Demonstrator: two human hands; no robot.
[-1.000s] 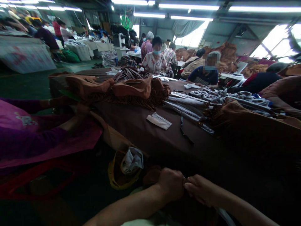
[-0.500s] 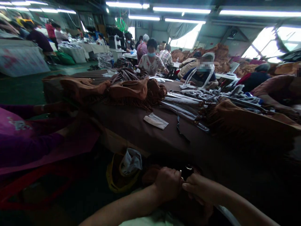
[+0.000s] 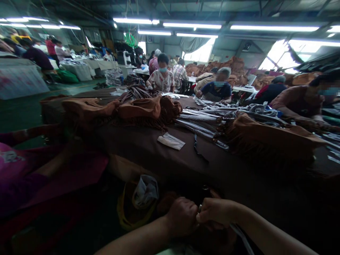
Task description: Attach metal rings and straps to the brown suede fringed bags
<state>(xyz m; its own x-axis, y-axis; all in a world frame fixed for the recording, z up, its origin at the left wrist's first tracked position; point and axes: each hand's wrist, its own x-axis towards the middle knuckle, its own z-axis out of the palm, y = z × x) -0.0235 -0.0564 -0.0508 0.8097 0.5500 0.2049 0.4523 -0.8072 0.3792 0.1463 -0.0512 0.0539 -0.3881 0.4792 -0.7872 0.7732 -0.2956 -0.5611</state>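
Fingers of your left hand and right hand are curled tight, pinching the brown piece at the bench near edge; looks like fiddly fitting work, so next wants a steady pinch.

Whatever the left hand and right hand pinch between them is too dark and small to tell.
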